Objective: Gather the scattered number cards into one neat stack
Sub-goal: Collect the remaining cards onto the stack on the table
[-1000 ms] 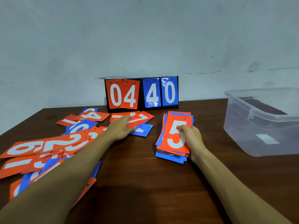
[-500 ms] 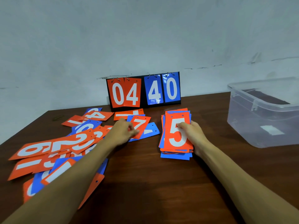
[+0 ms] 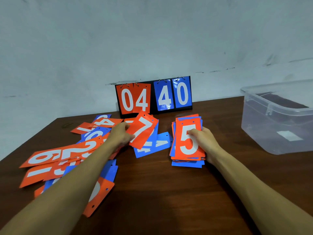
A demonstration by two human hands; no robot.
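**Left hand** (image 3: 121,134): we record it raised off the table (image 3: 160,197), thumb and fingers pinched on the left edge of the orange 7 card (image 3: 143,131). The card hangs tilted, its punched end far and high. We judge it is lifted clear so that it can cross right to the pile.

**Right hand** (image 3: 206,141): its fingers are curled over the right edge and top face of the stack (image 3: 186,164), clamped on it. We judge this pins the cards square while the next one arrives.

**Stack**: it lies right of centre on the table, orange and blue cards mixed, edges slightly stepped. The top card reads "5", white on orange.

**Loose cards** (image 3: 55,160): these are fanned over the left half of the table, overlapping, and make up the larger share. We read "6", "2" and "1" on the near orange ones and "4" on a far one. Two blue cards (image 3: 152,146) lie between the hands under the lifted 7, digits partly hidden. We judge the task well short of done.

**Scoreboard** (image 3: 153,97): it stands upright at the far edge against the wall, its cards hung on rings. It reads "04" in orange and "40" in blue.

**Clear plastic tub** (image 3: 277,126): it sits far right, apart from the stack. It carries one white patch on which we can read no writing.
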